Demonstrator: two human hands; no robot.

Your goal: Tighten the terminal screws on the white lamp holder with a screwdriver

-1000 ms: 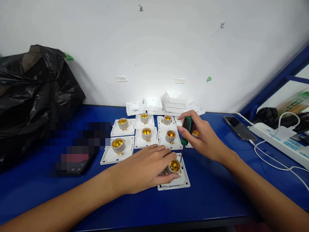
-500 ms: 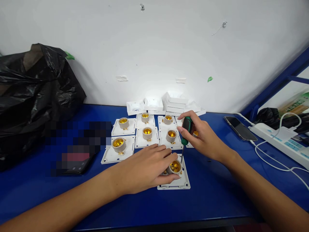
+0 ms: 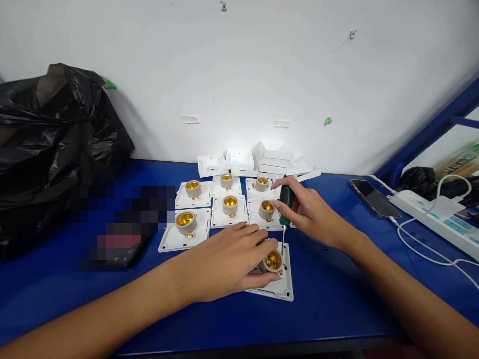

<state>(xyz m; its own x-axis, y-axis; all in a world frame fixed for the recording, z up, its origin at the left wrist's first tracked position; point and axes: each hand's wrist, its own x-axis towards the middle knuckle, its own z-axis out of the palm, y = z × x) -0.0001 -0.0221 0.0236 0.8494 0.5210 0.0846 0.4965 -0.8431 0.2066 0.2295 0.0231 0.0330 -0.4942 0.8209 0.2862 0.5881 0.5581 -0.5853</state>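
Note:
My left hand [image 3: 239,257] grips a round lamp socket [image 3: 272,260] with a brass-coloured inside, thumb and fingers at its sides. That socket sits on a square white plate [image 3: 285,288] near the front of the table. In my right hand [image 3: 309,209] is a screwdriver [image 3: 286,204] with a green and black handle, held nearly upright. Its thin shaft runs down beside the socket's far right side; the tip's exact contact is hard to make out. Behind my hands, several more plates with sockets [image 3: 186,223] stand in rows.
White plastic covers [image 3: 239,160] are piled against the wall. At the left are a black plastic bag [image 3: 56,149] and a dark phone [image 3: 123,257], partly blurred out. A second phone [image 3: 374,198], cables and a white power strip [image 3: 441,222] lie on the blue table [image 3: 337,309] at the right.
The plate under the socket has turned slightly. The screwdriver handle has tilted a little, with my right hand a bit lower. The view has shifted slightly.

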